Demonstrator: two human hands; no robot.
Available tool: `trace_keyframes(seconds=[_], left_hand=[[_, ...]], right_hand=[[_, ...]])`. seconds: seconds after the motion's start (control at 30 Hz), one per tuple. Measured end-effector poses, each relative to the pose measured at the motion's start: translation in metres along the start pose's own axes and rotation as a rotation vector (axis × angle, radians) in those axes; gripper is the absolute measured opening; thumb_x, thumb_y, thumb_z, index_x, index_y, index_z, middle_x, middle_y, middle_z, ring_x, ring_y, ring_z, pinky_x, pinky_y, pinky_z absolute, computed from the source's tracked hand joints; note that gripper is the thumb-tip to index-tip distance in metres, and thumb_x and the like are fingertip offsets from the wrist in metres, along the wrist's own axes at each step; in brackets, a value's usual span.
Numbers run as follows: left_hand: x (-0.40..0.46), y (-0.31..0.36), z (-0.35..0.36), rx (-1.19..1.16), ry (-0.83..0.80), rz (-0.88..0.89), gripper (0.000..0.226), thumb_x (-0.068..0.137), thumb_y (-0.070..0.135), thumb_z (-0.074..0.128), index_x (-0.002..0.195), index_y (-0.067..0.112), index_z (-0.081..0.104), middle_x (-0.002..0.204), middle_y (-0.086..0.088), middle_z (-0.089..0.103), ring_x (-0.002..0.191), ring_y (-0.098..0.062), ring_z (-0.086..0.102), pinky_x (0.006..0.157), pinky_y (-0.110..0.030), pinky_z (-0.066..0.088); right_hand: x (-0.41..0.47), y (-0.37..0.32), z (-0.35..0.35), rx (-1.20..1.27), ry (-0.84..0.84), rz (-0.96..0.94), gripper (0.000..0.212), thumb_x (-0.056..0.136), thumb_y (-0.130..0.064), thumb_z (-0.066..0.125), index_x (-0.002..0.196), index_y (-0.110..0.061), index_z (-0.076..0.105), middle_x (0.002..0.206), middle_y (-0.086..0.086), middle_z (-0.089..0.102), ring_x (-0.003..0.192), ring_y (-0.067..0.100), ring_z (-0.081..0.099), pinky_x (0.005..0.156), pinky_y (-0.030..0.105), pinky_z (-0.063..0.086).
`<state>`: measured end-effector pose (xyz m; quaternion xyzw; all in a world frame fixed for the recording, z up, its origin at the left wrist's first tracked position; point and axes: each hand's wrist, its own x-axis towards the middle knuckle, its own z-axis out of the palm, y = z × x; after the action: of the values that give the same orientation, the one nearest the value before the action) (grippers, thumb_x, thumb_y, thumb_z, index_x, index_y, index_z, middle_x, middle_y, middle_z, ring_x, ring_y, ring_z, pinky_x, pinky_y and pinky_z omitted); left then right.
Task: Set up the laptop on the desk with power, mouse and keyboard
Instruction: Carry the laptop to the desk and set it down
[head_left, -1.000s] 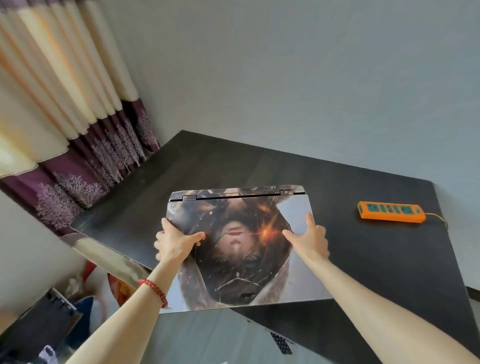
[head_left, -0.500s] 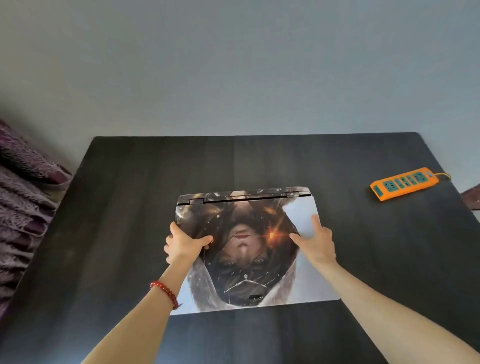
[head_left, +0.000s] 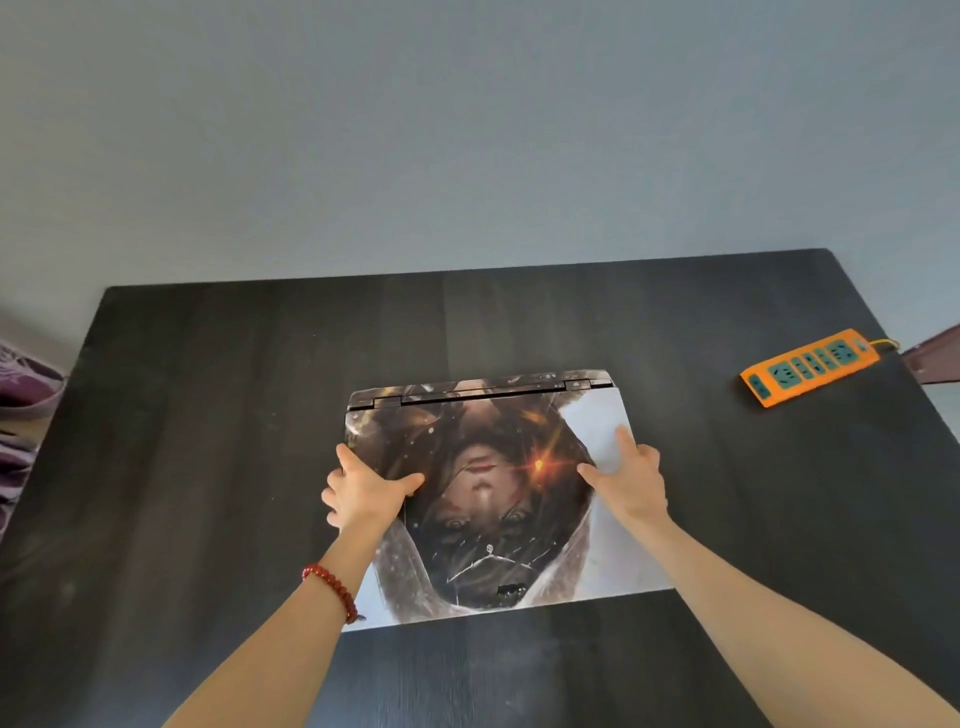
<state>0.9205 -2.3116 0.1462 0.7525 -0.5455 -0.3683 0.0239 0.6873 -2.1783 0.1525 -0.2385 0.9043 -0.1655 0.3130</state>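
A closed laptop (head_left: 498, 499) with a printed picture on its lid lies over the middle of the dark wooden desk (head_left: 208, 415), hinge side away from me. My left hand (head_left: 363, 488) grips its left edge, thumb on the lid. My right hand (head_left: 631, 480) grips its right edge, thumb on top. An orange power strip (head_left: 810, 371) with teal sockets lies at the desk's right side, its yellow cable running off the edge. No mouse or keyboard is in view.
A grey wall rises behind the desk. Purple curtain fabric (head_left: 26, 395) shows at the far left. A brown edge of furniture (head_left: 935, 358) pokes in at the right. A red bead bracelet (head_left: 332, 590) is on my left wrist.
The view has swung from the desk's left corner to face it square on. The laptop, held in both hands, has come from over the near edge to the desk's middle.
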Motion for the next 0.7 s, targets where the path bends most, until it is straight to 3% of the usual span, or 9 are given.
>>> trace_keyframes(seconds=[0.23, 0.43, 0.7], left_hand=[[0.008, 0.006, 0.006, 0.043, 0.008, 0.0, 0.11, 0.067, 0.041, 0.078, 0.144, 0.013, 0.005, 0.144, -0.02, 0.027, 0.132, -0.04, 0.025, 0.104, -0.054, 0.03], [0.009, 0.005, 0.007, 0.057, 0.012, 0.004, 0.11, 0.068, 0.042, 0.076, 0.145, 0.013, 0.003, 0.145, -0.02, 0.026, 0.133, -0.039, 0.024, 0.105, -0.053, 0.03], [0.009, 0.005, 0.009, 0.069, -0.013, 0.026, 0.11, 0.07, 0.044, 0.075, 0.145, 0.014, 0.0, 0.146, -0.018, 0.025, 0.133, -0.038, 0.022, 0.105, -0.053, 0.029]], right_hand=[[0.017, -0.003, -0.001, 0.0, 0.021, 0.009, 0.06, 0.084, -0.035, 0.059, 0.133, -0.025, 0.027, 0.134, 0.015, 0.033, 0.119, 0.042, 0.036, 0.098, 0.049, 0.035], [0.015, 0.001, 0.004, -0.041, 0.034, -0.004, 0.068, 0.085, -0.04, 0.056, 0.139, -0.028, 0.018, 0.14, 0.012, 0.028, 0.122, 0.04, 0.031, 0.096, 0.051, 0.036], [0.008, 0.009, 0.004, -0.072, 0.07, -0.032, 0.067, 0.087, -0.037, 0.056, 0.141, -0.025, 0.018, 0.142, 0.015, 0.026, 0.122, 0.04, 0.032, 0.094, 0.052, 0.037]])
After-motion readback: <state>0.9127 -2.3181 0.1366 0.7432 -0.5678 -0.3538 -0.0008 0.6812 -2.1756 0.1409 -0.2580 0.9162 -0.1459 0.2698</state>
